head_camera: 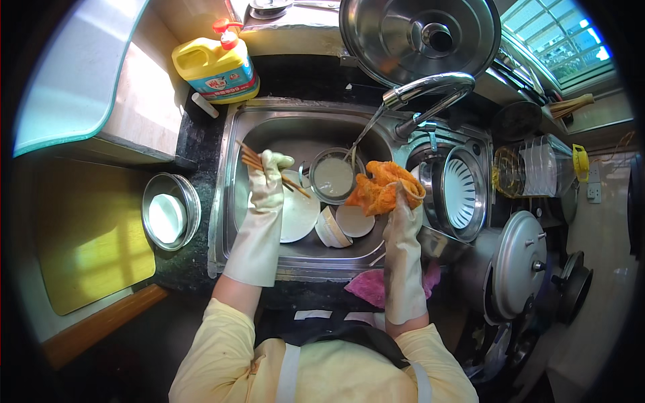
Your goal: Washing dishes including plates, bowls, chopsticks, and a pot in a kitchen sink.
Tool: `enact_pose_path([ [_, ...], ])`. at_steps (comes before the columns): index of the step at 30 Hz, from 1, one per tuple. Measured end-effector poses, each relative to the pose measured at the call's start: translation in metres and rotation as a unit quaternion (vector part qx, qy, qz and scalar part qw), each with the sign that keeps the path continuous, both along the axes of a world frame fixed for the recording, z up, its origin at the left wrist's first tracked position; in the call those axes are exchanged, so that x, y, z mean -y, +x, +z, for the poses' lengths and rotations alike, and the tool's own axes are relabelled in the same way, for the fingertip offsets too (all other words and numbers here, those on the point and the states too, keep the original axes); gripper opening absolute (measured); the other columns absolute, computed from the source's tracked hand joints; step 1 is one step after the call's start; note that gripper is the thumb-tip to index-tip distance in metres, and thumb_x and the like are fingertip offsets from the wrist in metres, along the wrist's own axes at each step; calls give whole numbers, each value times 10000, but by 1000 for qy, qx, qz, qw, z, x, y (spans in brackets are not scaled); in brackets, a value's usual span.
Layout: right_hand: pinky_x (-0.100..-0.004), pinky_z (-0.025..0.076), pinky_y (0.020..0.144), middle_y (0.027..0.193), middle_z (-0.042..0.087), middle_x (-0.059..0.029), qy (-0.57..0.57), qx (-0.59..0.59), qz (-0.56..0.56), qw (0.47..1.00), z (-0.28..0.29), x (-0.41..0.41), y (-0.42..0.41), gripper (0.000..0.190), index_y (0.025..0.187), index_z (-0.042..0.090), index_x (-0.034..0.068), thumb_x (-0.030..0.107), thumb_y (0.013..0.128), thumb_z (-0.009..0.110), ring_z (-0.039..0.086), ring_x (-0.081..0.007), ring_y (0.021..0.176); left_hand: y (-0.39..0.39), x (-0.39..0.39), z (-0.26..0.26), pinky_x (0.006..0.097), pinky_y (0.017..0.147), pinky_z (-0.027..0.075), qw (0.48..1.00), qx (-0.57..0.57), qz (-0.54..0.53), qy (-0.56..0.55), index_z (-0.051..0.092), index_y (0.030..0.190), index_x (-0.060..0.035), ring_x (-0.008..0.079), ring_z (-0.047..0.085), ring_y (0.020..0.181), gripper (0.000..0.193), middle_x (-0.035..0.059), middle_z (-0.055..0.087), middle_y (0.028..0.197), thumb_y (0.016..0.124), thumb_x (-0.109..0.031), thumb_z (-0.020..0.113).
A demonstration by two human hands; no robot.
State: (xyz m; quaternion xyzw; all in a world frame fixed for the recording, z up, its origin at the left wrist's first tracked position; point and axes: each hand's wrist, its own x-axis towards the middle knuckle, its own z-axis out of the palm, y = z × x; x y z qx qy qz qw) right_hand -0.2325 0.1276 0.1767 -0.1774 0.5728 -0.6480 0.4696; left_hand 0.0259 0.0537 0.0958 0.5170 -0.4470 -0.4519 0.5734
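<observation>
Both hands wear pale rubber gloves above a stainless steel sink. My left hand (pixel 267 174) grips a bundle of wooden chopsticks (pixel 250 157) over the sink's left side. In my right hand (pixel 403 206) is a bunched orange cloth (pixel 385 189), held over the sink's right edge. Water runs from the chrome faucet (pixel 431 90) into a round metal vessel (pixel 333 174) of cloudy liquid. Below it lie a white plate (pixel 297 216), partly behind my left glove, a tilted bowl (pixel 332 229) with a patterned band and another pale bowl or dish (pixel 356 220).
Left of the sink stand nested metal bowls (pixel 195 211) and a yellow board (pixel 95 242). A yellow detergent jug (pixel 216 70) is behind. A metal basin with a white slotted strainer (pixel 459 194) and a lidded pot (pixel 519 267) are right. A pink cloth (pixel 365 287) hangs in front.
</observation>
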Motion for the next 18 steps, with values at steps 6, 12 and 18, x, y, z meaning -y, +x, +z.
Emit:
enact_pose_path([
  [6, -403, 545, 920, 1256, 607, -131, -7, 38, -31, 999, 5, -4, -8, 455, 1361, 496, 18, 181, 970, 663, 643, -258, 1095, -26, -30, -41, 341, 739, 509, 946, 190, -211, 158, 562, 1087, -51, 187, 638, 805, 180, 62, 626, 883, 946, -139, 631],
  [12, -379, 544, 894, 1229, 600, -159, -3, 79, 3, 997, 22, -6, 11, 442, 1369, 470, -21, 198, 1009, 604, 640, -270, 1084, 20, -70, -79, 329, 709, 518, 848, 244, -367, 295, 610, 1112, -34, 167, 632, 747, 209, 72, 643, 828, 925, -126, 597],
  [18, -349, 505, 939, 1230, 582, -142, -30, 152, 108, 982, -17, -6, -3, 480, 1374, 471, -23, 310, 1037, 552, 614, -223, 1100, 32, -58, -14, 242, 434, 395, 760, -86, -376, 523, 617, 1141, 8, 88, 483, 493, 209, 16, 537, 681, 995, -106, 519],
])
